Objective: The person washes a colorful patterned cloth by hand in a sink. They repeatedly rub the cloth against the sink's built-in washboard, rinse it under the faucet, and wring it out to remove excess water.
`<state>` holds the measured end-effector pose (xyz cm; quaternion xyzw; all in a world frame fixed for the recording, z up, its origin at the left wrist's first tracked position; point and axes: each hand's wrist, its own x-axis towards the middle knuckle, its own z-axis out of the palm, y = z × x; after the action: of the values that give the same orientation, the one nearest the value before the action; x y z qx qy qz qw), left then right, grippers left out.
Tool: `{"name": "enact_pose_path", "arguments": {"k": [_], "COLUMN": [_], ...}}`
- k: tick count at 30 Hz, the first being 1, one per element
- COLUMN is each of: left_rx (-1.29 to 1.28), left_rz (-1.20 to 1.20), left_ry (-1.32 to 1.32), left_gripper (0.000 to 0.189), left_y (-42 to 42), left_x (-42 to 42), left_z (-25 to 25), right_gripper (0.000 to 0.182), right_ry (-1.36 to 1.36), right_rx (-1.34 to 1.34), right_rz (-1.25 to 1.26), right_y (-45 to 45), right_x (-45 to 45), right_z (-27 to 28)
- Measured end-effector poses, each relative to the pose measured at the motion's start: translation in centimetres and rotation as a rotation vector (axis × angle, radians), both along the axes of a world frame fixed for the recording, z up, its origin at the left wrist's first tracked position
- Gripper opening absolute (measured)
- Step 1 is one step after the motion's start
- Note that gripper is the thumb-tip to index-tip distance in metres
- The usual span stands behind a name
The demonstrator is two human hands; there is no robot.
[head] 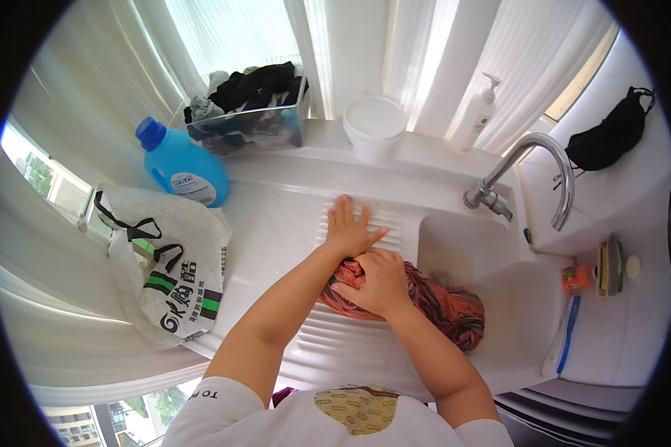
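A bundled red-orange, dark-striped cloth point(444, 310) lies across the ridged washboard point(324, 346) of a white laundry sink. Its right end hangs over into the basin point(464, 240). My left hand point(349, 226) rests with fingers spread on the upper ridges, its wrist against the cloth's upper edge. Just below it, my right hand point(380, 282) bends over the bundle, with thumb and fingers around a bunched fold. The underside of the cloth is hidden beneath my right palm.
A chrome faucet point(537, 139) arches near the basin. Behind stand a lidded white tub point(374, 120), a pump bottle point(475, 117) and a clear bin of clothes point(246, 125). At left are a blue detergent bottle point(187, 165) and a printed bag point(168, 251). A blue-handled brush point(568, 335) lies right.
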<state>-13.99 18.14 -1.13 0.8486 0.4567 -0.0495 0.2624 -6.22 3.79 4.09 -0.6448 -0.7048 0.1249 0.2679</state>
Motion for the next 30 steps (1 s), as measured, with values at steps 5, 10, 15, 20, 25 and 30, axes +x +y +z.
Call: {"name": "enact_pose_path", "arguments": {"k": [5,10,15,20,25,30], "left_rx": [-0.537,-0.441,0.015,0.069,0.46,0.038], "left_rz": [-0.457,-0.13,-0.252,-0.213,-0.218,0.176], "left_ry": [-0.258,-0.47,-0.004,-0.402,-0.774,-0.343], "left_gripper": [0.078,0.067,0.071,0.062,0.02,0.046], "left_y": [0.8,2.4,1.0,-9.1,-10.9,-5.3], "left_x": [0.5,-1.2,-3.3,-5.6,-5.8,-2.1], "left_z": [2.8,2.1,0.0,4.3,1.6,4.3], "right_gripper": [0.056,0.044,0.048,0.077,0.065,0.063], "right_ry": [0.028,0.289,0.241,-0.023,0.091,0.442], "right_rx": [0.144,0.185,0.209,0.138,0.224,-0.192], "right_rz": [-0.033,0.024,0.032,-0.184,-0.048,-0.092], "right_y": [-0.3,-0.7,-0.9,-5.6,-6.1,1.4], "right_x": [-0.4,1.1,1.0,2.7,3.1,6.1], "right_z": [0.2,-1.3,-1.9,-0.4,-3.2,-2.8]}}
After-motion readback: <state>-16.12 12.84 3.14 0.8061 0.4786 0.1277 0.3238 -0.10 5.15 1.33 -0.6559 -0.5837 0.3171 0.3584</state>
